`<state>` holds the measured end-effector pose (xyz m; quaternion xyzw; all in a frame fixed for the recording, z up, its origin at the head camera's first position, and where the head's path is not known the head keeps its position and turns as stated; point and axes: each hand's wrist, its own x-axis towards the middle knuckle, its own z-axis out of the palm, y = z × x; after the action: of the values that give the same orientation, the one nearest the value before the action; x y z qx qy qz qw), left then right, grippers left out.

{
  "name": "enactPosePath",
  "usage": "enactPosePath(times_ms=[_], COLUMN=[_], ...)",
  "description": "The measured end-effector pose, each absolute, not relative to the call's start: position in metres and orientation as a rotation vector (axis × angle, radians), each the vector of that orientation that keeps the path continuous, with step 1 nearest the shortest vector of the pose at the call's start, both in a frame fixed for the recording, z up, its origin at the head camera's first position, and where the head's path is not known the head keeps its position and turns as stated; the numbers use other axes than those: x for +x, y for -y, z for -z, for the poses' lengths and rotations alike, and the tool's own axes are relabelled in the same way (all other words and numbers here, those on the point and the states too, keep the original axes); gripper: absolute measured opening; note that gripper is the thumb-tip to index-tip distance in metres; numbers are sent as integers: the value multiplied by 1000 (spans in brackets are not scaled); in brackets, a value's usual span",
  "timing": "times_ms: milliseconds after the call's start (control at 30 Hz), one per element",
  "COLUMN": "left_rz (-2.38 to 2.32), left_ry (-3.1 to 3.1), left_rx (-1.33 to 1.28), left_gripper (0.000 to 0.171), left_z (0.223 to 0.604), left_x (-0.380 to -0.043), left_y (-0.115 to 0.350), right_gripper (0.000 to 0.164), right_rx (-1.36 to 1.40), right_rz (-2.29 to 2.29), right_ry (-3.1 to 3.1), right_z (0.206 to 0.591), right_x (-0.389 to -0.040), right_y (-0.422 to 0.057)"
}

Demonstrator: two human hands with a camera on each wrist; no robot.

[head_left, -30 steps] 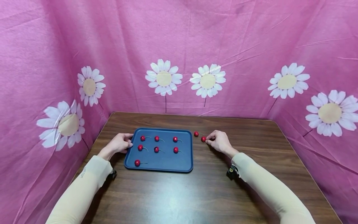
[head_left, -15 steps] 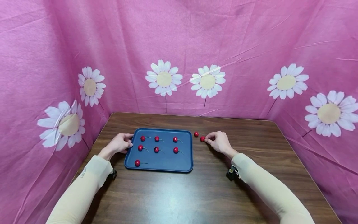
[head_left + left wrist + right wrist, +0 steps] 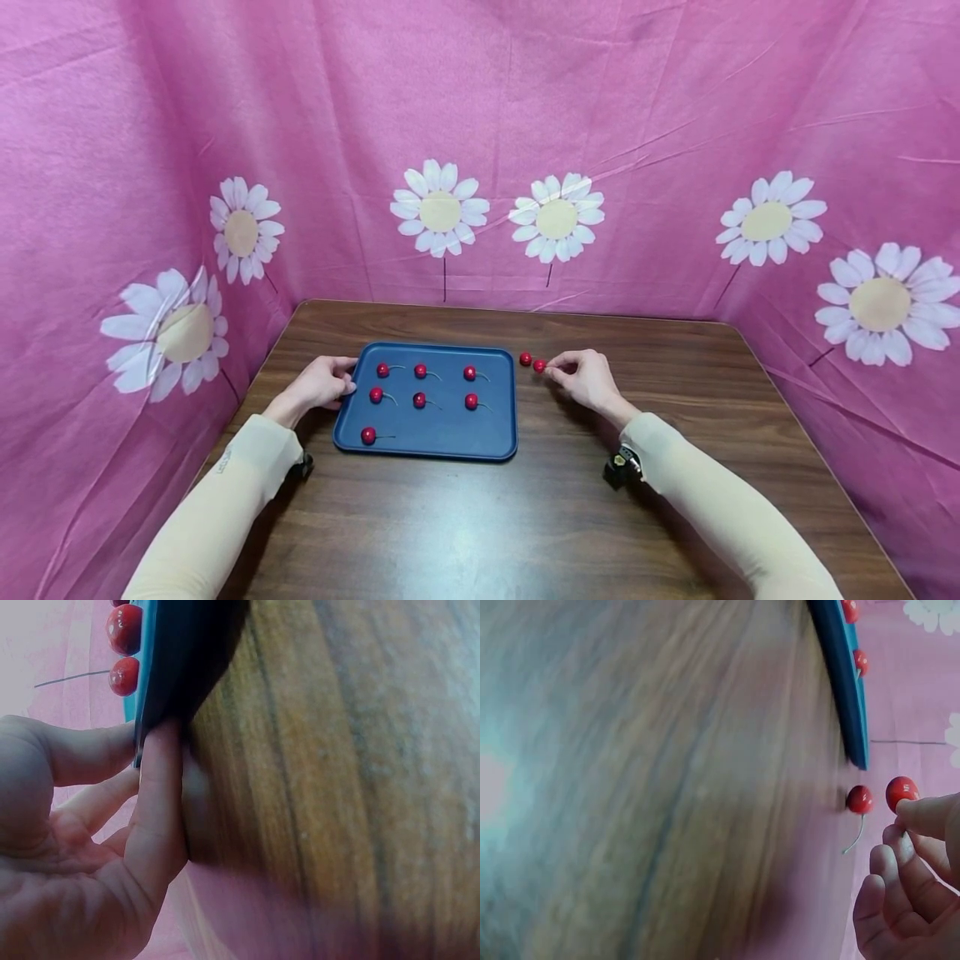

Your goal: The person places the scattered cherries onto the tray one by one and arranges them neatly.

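A blue tray (image 3: 450, 433) lies on the table with several red stemmed cherries on it, among them a cherry (image 3: 368, 435) at its near left corner. My left hand (image 3: 318, 383) grips the tray's left rim, thumb above and fingers beneath, as the left wrist view shows. Just off the tray's right side, my right hand (image 3: 588, 382) pinches a cherry (image 3: 901, 793) between thumb and fingertips, raised a little off the table. Its stem is mostly hidden by the fingers. Another loose cherry (image 3: 859, 799) rests on the table close by, its stem showing in the right wrist view.
The brown wooden table (image 3: 450, 533) reaches back to a pink curtain (image 3: 480, 100) printed with white daisies, which also hangs on both sides. Both forearms come in from the near side, a small dark device (image 3: 624, 468) at the right wrist.
My right hand has lifted the pinched cherry slightly and brought it a little left, nearer the loose cherry. The left hand and the tray have stayed put.
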<state>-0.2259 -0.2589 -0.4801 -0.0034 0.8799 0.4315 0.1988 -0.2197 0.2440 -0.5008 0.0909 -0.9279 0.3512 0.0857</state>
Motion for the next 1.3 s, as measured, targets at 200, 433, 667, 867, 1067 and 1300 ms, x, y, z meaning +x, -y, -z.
enactPosePath(times_ms=[200,433,667,867,1067,1300], left_rz=[-1210,-1205,-1209,-1201,-1205,-1206], left_ry=[-2463,-2471,-2467,-2466,-2450,-2456], left_rx=[-6,-4,-11,-17,-30,-10], left_gripper=[67,67,67,67,67,67], left_z=[479,480,479,479,479,478], left_x=[-226,-227,-226,-226,-224,-225], left_y=[258,259,258,259,260,260], right_gripper=[5,5,4,4,5,6], right_rx=[291,335,401,461,570,743], right_rz=[-1085,-1143,-1221,-1276,-1309,-1278], right_ry=[2748,2733,2713,2739,2748,2734], right_z=[496,492,490,490,489,489], right_x=[-216,-213,-210,-204,-197,-187], right_y=[-236,-218,-198,-179,-160,-133])
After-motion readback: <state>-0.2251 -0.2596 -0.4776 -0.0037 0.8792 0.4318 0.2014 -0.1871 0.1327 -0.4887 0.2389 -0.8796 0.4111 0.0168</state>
